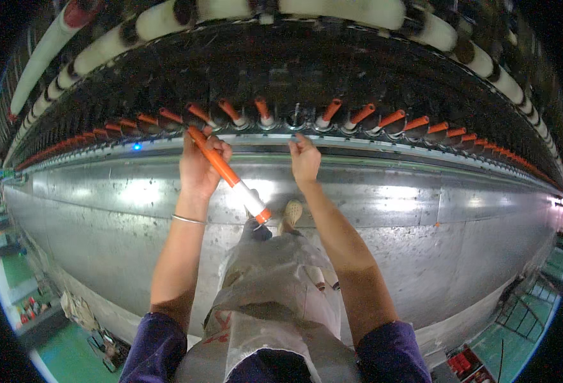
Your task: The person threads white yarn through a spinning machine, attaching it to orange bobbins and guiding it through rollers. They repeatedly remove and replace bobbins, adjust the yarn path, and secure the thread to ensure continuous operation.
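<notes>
My left hand (pixel 198 166) is closed round an orange bobbin (pixel 220 165) with a band of white yarn wound near its lower end. The bobbin slants down to the right, across the front of the machine. At the middle of the spindle row, my right hand (pixel 305 159) has its fingers drawn together in a pinch. Whatever may be between those fingertips is too small to make out. Just above them stands a bare spindle (pixel 296 116) with no bobbin on it. Orange bobbins with white yarn, such as this one (pixel 328 113), sit on the spindles to both sides.
A metal rail (pixel 364 143) runs below the spindles. Large white rolls (pixel 351 9) curve overhead, and a long pale tube (pixel 48 60) hangs at upper left. My white apron (pixel 275 281) hangs over my shoes on the grey metal floor (pixel 390 242). Red items fill a crate (pixel 463 364) at lower right.
</notes>
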A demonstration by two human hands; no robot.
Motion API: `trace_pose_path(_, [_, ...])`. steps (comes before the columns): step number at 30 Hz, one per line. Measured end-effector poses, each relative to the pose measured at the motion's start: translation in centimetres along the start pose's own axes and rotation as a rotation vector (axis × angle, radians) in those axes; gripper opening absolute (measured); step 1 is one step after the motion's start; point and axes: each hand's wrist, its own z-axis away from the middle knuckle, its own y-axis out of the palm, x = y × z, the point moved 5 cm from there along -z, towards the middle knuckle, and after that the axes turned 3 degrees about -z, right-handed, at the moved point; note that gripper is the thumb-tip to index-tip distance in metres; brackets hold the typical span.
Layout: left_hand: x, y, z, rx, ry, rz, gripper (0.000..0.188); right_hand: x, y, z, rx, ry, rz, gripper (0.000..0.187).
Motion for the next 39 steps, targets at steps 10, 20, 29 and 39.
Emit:
trace_pose_path(10, [-1.2, -3.0, 1.4, -0.132, 0.151, -0.054, 0.038, 5.9, -0.5, 4.9, 0.75, 0.494, -0.499, 0.025])
trace_pose_path(20, [-2.0, -1.3, 2.0, -0.255, 0.365, -0.145, 0.032, 14.9, -8.1, 10.4, 0.462, 0.056, -0.602, 0.031])
trace_pose_path(29, [-1.1, -0.1, 3.3, -0.289, 0.414, -0.244, 0.032, 15.8, -9.5, 11.1, 0.218, -0.331, -0.335, 0.013])
trace_pose_path(39, [-0.9, -3.5, 4.3, -0.362, 0.396, -0.148, 0.028, 15.6, -9.2, 12.0, 0.388, -0.499, -0.17, 0.011])
